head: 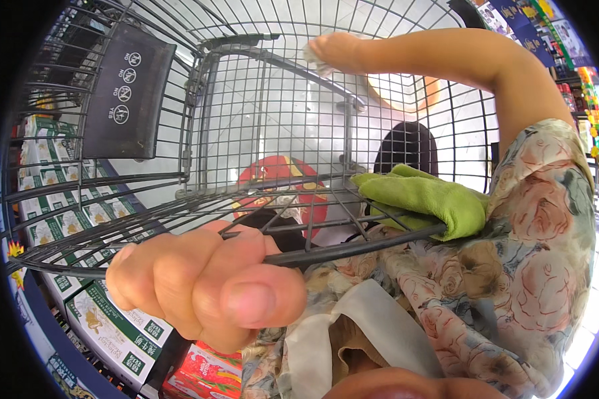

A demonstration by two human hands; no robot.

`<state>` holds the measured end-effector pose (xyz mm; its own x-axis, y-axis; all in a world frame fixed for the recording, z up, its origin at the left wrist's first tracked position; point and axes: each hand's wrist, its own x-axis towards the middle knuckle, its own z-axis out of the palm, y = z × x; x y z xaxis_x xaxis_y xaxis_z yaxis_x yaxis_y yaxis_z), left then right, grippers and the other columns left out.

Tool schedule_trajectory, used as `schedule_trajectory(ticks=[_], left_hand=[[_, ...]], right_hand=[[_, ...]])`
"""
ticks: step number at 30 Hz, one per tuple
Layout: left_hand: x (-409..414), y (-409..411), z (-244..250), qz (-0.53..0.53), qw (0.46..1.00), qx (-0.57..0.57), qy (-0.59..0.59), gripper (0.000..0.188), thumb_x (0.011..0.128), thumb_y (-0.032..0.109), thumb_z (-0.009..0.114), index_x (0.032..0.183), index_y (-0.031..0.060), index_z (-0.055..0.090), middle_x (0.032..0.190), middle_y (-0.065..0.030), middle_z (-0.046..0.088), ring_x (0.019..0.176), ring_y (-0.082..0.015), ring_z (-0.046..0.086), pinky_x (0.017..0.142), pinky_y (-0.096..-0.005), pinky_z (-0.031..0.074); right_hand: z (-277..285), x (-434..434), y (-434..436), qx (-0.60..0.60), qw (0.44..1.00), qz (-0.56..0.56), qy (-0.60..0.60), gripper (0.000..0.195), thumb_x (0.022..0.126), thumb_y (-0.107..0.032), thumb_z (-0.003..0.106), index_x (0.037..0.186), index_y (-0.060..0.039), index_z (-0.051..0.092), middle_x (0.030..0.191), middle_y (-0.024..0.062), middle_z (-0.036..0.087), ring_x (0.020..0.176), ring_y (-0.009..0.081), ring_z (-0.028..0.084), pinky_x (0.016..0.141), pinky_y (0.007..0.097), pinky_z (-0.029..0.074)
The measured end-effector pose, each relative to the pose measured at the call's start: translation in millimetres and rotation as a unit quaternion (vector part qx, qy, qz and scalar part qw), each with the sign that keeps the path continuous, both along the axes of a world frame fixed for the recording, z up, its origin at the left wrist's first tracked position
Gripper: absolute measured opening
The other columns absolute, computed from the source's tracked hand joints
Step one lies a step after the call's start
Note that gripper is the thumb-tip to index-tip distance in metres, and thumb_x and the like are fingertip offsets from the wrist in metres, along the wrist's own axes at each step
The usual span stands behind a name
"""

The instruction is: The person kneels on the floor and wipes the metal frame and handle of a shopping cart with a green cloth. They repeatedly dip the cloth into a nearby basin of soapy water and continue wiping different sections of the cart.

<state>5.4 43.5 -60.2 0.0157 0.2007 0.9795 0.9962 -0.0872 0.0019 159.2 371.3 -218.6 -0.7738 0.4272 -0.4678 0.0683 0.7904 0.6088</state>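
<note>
A dark wire shopping cart (259, 124) fills the middle of the view. My left hand (204, 284) is closed around the cart's near rim (359, 249), with the thumb toward me. On the right, my right arm reaches over the cart. My right hand (339, 52) holds a crumpled pale cloth or wipe (319, 62) against or close to the wire mesh; its fingers are partly hidden. Over the same rim, close to my body, hangs a folded green towel (424, 199).
A dark plastic panel (127, 95) with pictograms is fixed to the cart at left. Stacked white-and-green cartons (115, 329) and red drink cartons (204, 371) stand at lower left. Below the mesh lie a red round floor sticker (312, 204) and grey tiles (289, 134). Shelved goods (591, 114) line the right.
</note>
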Motion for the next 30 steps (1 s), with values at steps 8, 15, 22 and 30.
schedule_trajectory(ticks=[8, 15, 22, 30], left_hand=[[8.6, 31.5, 5.7, -0.040, 0.993, 0.107, -0.026, 0.046, 0.089, 0.016, 0.046, 0.044, 0.0145, 0.036, 0.043, 0.0017, 0.033, 0.041, -0.0142, 0.028, 0.055, -0.0319, 0.025], [9.8, 20.1, 10.5, -0.027, 0.991, 0.112, -0.067, 0.043, 0.086, 0.013, 0.048, 0.045, 0.0135, 0.038, 0.044, 0.0003, 0.034, 0.044, -0.0142, 0.031, 0.058, -0.0322, 0.026], [7.2, 16.0, 11.9, -0.017, 0.996, 0.065, -0.055, 0.042, 0.087, 0.012, 0.047, 0.045, 0.0128, 0.041, 0.044, -0.0002, 0.038, 0.044, -0.0153, 0.033, 0.058, -0.0325, 0.027], [10.8, 21.3, 9.4, -0.012, 0.995, 0.094, -0.042, 0.044, 0.088, 0.015, 0.047, 0.046, 0.0135, 0.039, 0.043, -0.0001, 0.034, 0.044, -0.0153, 0.031, 0.056, -0.0318, 0.026]], right_hand=[[7.4, 69.9, -26.4, -0.230, 0.965, -0.085, -0.091, 0.036, 0.085, -0.015, 0.064, 0.119, -0.0063, 0.057, 0.112, 0.0156, 0.066, 0.103, 0.0319, 0.065, 0.065, 0.0409, 0.055], [24.2, 81.2, -149.2, -0.381, 0.892, -0.220, -0.104, 0.068, 0.088, 0.000, 0.065, 0.148, 0.0029, 0.033, 0.111, 0.0258, 0.052, 0.083, 0.0304, 0.066, 0.063, 0.0337, 0.059], [30.4, 53.9, -100.8, -0.327, 0.942, 0.078, -0.010, 0.070, 0.086, -0.019, 0.070, 0.149, -0.0160, 0.040, 0.118, 0.0196, 0.053, 0.091, 0.0307, 0.067, 0.070, 0.0383, 0.060], [23.6, 18.2, -43.0, -0.164, 0.956, -0.234, 0.071, 0.101, 0.077, -0.015, 0.079, 0.156, 0.0012, 0.019, 0.122, 0.0224, 0.056, 0.095, 0.0313, 0.069, 0.069, 0.0392, 0.058]])
